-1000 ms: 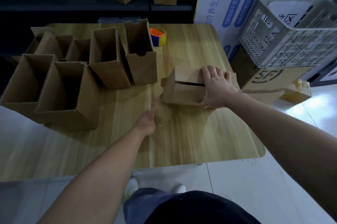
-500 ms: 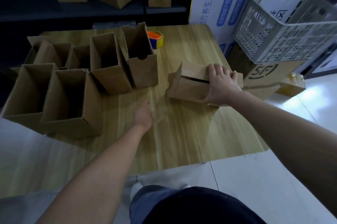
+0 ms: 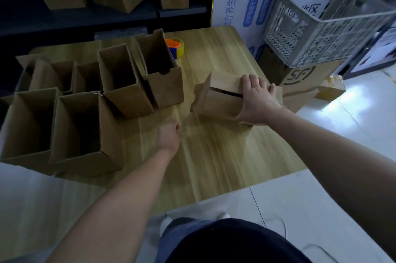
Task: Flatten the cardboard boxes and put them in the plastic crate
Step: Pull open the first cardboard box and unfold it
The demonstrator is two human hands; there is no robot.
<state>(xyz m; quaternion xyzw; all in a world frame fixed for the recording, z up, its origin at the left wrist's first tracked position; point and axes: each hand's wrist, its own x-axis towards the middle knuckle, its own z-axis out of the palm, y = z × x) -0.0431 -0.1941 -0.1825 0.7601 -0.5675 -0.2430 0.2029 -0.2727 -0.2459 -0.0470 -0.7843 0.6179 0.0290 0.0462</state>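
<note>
The cardboard box [image 3: 216,99] I am working on lies on its side at the right part of the wooden table [image 3: 214,155], one end flap sticking out toward the left and a dark slit showing along its upper face. My right hand [image 3: 257,102] clamps its right end: the fingers drape over the top edge and the thumb comes down the near face. My left hand [image 3: 169,136] sits low over the table just left of the box, apart from it, fingers curled into a fist with nothing in it. Further left stand the upright cartons [image 3: 122,82], tops open, packed side by side. Behind them is a tape roll [image 3: 176,47] with an orange core. Off the table's right edge, the plastic crate [image 3: 327,27] rests tilted on an SF carton [image 3: 300,76].
</note>
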